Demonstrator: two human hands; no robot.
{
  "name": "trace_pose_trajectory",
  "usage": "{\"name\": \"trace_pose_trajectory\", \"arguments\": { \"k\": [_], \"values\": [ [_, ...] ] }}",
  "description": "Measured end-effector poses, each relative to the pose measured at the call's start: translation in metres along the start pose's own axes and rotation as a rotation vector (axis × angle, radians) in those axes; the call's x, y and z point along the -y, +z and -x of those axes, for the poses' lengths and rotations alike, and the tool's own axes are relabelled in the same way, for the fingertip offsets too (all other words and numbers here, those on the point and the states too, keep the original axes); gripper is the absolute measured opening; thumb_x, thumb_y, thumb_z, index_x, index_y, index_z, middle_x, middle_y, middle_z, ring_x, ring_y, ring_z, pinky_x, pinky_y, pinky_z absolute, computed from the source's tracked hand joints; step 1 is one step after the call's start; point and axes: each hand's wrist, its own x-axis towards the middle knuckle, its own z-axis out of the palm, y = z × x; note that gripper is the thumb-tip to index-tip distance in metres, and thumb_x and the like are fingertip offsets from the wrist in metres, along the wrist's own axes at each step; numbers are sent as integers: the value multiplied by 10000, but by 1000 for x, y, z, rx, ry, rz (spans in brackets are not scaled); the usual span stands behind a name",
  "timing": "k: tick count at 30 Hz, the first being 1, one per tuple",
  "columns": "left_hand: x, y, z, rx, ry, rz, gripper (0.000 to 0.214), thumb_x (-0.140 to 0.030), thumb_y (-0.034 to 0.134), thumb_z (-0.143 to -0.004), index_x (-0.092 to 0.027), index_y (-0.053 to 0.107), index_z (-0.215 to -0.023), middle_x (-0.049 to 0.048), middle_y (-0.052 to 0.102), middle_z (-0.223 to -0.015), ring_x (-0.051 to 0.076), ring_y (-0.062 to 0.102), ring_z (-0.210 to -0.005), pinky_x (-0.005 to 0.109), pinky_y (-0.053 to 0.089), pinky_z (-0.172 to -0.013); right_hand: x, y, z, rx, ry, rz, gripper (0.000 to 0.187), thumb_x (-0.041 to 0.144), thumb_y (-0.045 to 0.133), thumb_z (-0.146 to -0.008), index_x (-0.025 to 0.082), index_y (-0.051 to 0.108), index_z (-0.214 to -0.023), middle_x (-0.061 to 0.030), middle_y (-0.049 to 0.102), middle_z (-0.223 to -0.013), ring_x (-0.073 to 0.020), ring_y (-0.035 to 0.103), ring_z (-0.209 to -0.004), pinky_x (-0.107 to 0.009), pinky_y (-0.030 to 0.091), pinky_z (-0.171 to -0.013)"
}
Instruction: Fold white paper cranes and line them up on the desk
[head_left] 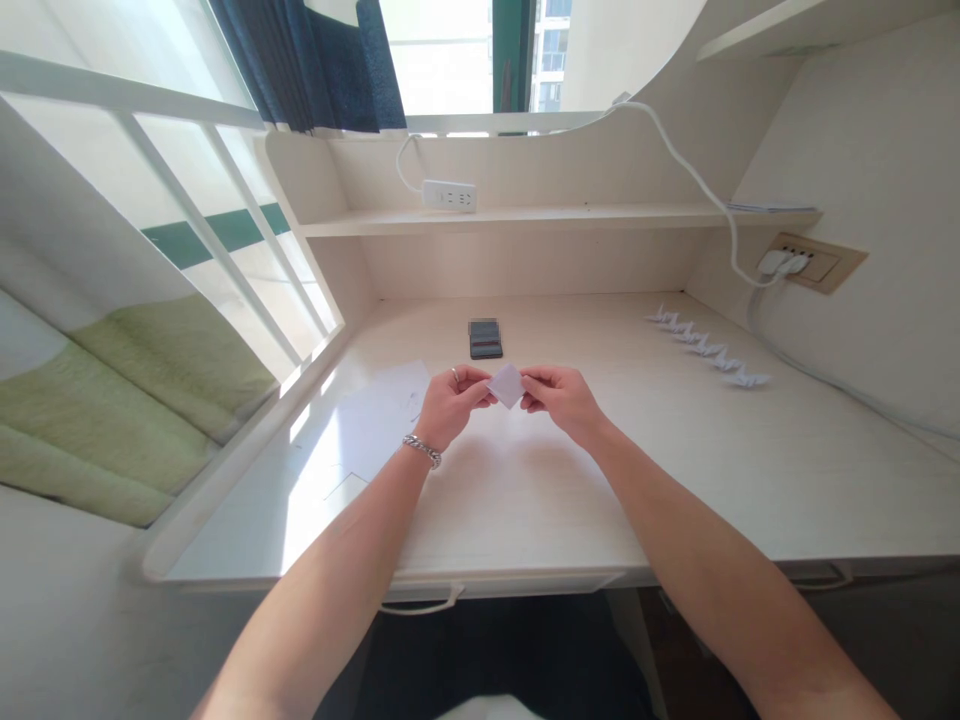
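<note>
While the left hand (447, 408) pinches one corner of a small folded white paper (507, 386) between thumb and fingers, the right hand (562, 397) pinches the opposite corner with its fingers curled in. Both hands are nearly closed on the paper, which is turned like a diamond, on the person's side of a dark rectangular object (485, 345) and slightly to its right. The left hand wears a ring, and a chain bracelet (422, 451) circles its wrist.

Lines cross the face of the dark rectangular object; any lettering there is too small to read. To its left and nearer the person, white sheets (379, 415) carry faint marks that cannot be made out. From the dark rectangular object the pale desk (525, 500) reaches toward the person, past both hands, to a straight front edge. Well to the right of that object, a slanting row of folded paper figures (706, 348) stands near the wall. Behind it and above, a shelf (585, 214) runs across, bearing a white power strip (449, 196). Far to its right is a wall socket (825, 266) with plugs in it.
</note>
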Motion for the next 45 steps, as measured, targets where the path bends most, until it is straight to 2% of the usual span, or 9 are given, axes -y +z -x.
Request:
{"name": "trace_pose_trajectory", "arguments": {
  "k": [3, 7, 9, 13, 18, 24, 29, 40, 45],
  "values": [
    [5, -1, -1, 37, 51, -41, 240, -310, 769, -707, -125, 675, -828, 69, 727, -750, 161, 677, -694, 301, 547, -689, -2, 0, 0, 40, -2, 10, 300, 406, 734, -706, 159, 753, -877, -15, 651, -624, -124, 588, -587, -285, 517, -602],
    [11, -3, 0, 207, 137, -86, 455, -256, 773, -716, -159, 641, -1140, 76, 745, -882, 181, 696, -781, 309, 547, -718, -3, 2, 1, 75, -9, -7, 346, 428, 771, -675, 168, 721, -898, -3, 650, -595, -130, 594, -546, -289, 511, -572],
    [13, -2, 1, 242, 166, -106, 468, -245, 771, -716, -163, 645, -1159, 83, 746, -911, 193, 700, -805, 326, 552, -744, -2, 3, 1, 72, -22, -22, 339, 441, 781, -667, 172, 698, -855, 1, 646, -582, -136, 602, -536, -288, 507, -555],
    [12, 1, 1, 146, 168, -120, 317, -248, 792, -665, -148, 709, -955, 83, 748, -881, 212, 701, -801, 335, 566, -719, 1, 3, 3, 82, -15, -60, 326, 450, 772, -678, 165, 712, -824, -9, 656, -618, -136, 621, -589, -294, 528, -604],
    [11, 2, 0, 67, 140, -115, 326, -226, 831, -569, -154, 713, -865, 63, 743, -837, 203, 692, -748, 308, 566, -637, 0, 2, 4, 120, 39, -94, 337, 377, 802, -638, 172, 745, -899, -14, 687, -687, -138, 637, -665, -303, 530, -671],
    [13, 5, 4, 36, 147, -172, 189, -251, 768, -659, -165, 718, -820, 46, 735, -792, 174, 670, -676, 277, 532, -588, -4, 2, 3, 150, 57, -75, 311, 366, 804, -641, 173, 760, -881, -22, 700, -695, -129, 622, -640, -301, 510, -674],
    [14, 8, 6, 14, 159, -182, 106, -260, 716, -715, -172, 685, -767, 18, 700, -680, 150, 631, -596, 253, 482, -530, -3, 1, 4, 109, 86, -39, 308, 385, 823, -618, 180, 759, -839, -30, 697, -685, -140, 629, -646, -280, 491, -626],
    [9, 17, 10, -45, 258, -263, 70, -212, 657, -749, -174, 600, -756, 13, 650, -692, 135, 612, -627, 233, 457, -553, 6, 3, 6, 79, 98, -70, 334, 387, 841, -585, 166, 769, -825, -37, 689, -685, -136, 602, -644, -306, 483, -664],
    [11, 16, 9, 39, 186, -196, 87, -209, 635, -769, -162, 609, -839, 22, 662, -688, 152, 642, -631, 245, 482, -561, 9, 3, 8, 88, 109, -77, 288, 386, 821, -614, 169, 765, -793, -34, 673, -682, -139, 599, -663, -290, 473, -654]
  ]
}}
